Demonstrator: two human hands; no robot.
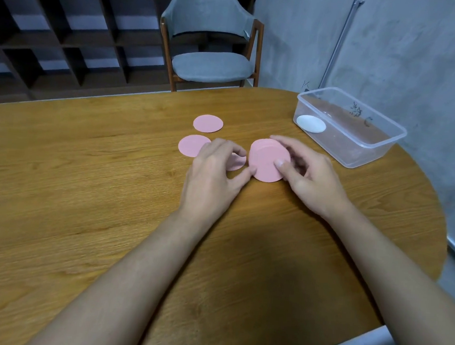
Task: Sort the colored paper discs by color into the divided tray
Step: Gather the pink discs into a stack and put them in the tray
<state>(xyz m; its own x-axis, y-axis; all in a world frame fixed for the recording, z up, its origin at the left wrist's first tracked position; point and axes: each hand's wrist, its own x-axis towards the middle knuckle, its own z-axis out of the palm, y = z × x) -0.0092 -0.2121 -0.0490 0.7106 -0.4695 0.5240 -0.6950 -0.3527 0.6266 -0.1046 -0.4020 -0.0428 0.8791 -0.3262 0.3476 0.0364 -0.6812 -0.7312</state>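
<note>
Clasped the tilted stack of pink discs point(265, 163) in the right grip point(310, 176), the left grip point(212, 174) touching its edge, that hold unclear; risked thin discs fanning and spilling onto the surface point(110, 190) short of the clear plastic container point(381, 146) beyond the right grip.

Both bare forearms extend from the near edge and converge toward the middle of the surface point(82, 201), with the left hand point(212, 174) just left of the right hand point(310, 179). The left hand is palm-down with fingers point(233, 149) curled downward and the thumb stretched right, its tip touching the near-left edge of the stack of pink discs point(265, 161); whether its fingertips hold anything cannot be determined. The right hand grips that stack, thumb on the top face, fingers wrapped round the far side.
</note>
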